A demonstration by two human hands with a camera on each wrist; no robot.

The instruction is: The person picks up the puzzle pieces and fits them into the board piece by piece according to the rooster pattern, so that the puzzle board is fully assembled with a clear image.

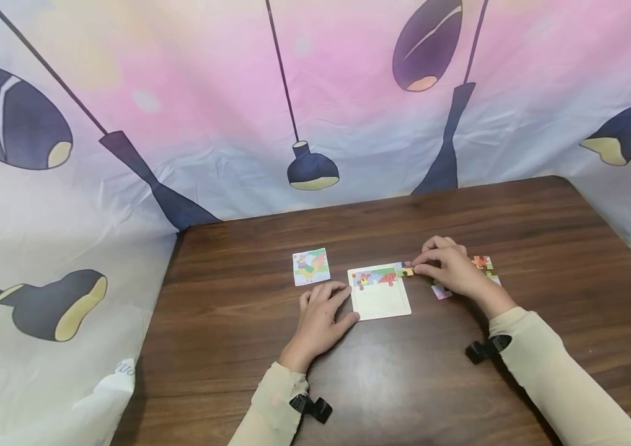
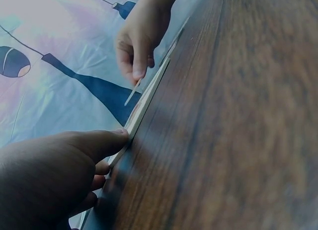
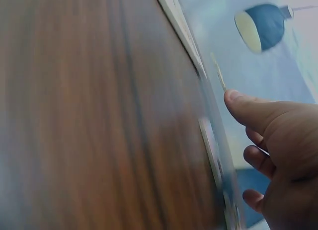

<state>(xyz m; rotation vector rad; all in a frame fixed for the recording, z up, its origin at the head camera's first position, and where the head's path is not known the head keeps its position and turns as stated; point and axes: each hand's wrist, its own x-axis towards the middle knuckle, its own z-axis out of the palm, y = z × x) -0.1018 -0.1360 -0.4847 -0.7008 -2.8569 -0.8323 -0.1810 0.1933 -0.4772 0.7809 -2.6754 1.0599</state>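
In the head view, a square white puzzle tray [image 1: 380,303] lies flat on the table, a strip of joined picture pieces [image 1: 374,277] along its top. My left hand [image 1: 318,319] rests against the tray's left side, fingertips at the upper edge and thumb at the near corner. Between thumb and fingers, my right hand [image 1: 449,265] pinches a colourful puzzle piece [image 1: 405,269] at the tray's upper right corner. The right wrist view shows this thin piece [image 3: 218,73] edge-on, raised and tilted. Loose puzzle pieces [image 1: 481,262] lie partly hidden behind the right hand.
A square picture card [image 1: 311,267] with a bird on it lies left of the tray. The brown wooden table [image 1: 226,347] meets a hanging cloth [image 1: 226,111] printed with lamps along its back and sides. Each sleeve carries a black wrist camera [image 1: 311,407].
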